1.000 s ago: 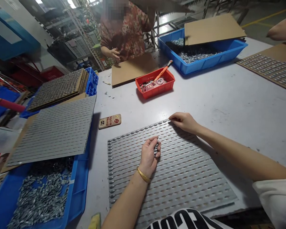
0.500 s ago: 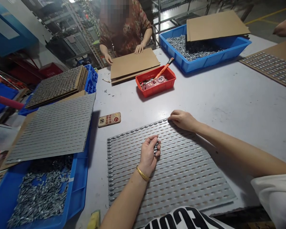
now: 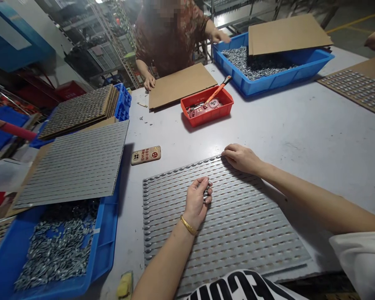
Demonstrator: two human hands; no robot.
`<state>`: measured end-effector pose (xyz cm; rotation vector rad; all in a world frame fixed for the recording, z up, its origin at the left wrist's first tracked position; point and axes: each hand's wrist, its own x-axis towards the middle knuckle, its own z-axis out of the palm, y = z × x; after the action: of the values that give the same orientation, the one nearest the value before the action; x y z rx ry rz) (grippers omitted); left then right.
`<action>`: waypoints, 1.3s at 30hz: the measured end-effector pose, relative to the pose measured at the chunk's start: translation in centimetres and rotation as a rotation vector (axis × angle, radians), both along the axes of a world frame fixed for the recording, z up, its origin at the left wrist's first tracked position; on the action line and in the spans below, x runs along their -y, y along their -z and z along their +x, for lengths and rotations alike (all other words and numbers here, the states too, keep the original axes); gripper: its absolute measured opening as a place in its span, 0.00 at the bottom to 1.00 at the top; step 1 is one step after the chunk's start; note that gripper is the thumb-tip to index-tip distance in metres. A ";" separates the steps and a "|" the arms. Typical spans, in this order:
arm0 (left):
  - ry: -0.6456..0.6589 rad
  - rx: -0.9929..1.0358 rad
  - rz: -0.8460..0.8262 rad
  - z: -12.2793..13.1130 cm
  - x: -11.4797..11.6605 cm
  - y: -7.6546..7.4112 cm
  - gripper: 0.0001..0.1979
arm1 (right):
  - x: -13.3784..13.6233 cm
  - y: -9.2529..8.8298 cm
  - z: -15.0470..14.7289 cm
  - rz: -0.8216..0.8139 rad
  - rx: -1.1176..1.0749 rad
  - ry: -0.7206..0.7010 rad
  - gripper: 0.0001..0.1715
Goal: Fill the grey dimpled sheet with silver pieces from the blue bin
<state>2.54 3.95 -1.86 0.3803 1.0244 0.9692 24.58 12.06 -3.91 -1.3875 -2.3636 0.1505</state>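
Observation:
A grey sheet of tightly packed rows of silver nails (image 3: 228, 233) lies flat on the white table (image 3: 315, 125) in front of me. My left hand (image 3: 196, 199), with a gold bracelet, rests on the sheet and is curled around several small metal nails, which show between the fingers. My right hand (image 3: 242, 159) lies at the sheet's far edge, fingertips on the top row and nothing visible in it. Under my left forearm, the sheet's lower rows are hidden.
To my left, a blue tote (image 3: 104, 237) holds loose nails beneath another nail sheet (image 3: 71, 164). Ahead are a red tray (image 3: 206, 106) with an orange utility knife (image 3: 217, 89), a phone (image 3: 146, 155), a cardboard sheet (image 3: 181, 85), and a co-worker (image 3: 168, 37).
The co-worker's hand has moved from the cardboard sheet over to the far blue tote. My hands stay in place, and the view has shifted slightly.

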 end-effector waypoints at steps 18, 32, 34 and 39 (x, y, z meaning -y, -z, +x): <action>0.051 -0.059 0.039 0.0 -0.1 0.1 0.17 | 4.6 -1.3 -5.6 -0.718 -0.857 -0.129 0.05; 0.036 -0.081 -0.020 0.2 -0.2 -0.3 0.12 | 0.1 0.5 2.4 -0.012 -0.196 0.049 0.12; 0.033 -0.084 -0.022 0.2 -0.1 -0.3 0.12 | -0.8 1.1 3.1 0.003 -0.151 0.049 0.13; 0.040 -0.078 -0.031 0.2 -0.1 -0.4 0.12 | -1.1 1.3 2.8 0.025 0.004 -0.007 0.14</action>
<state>2.77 4.00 -1.47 0.4145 1.0977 0.9070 27.35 13.17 -5.18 -1.3690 -2.3656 0.1203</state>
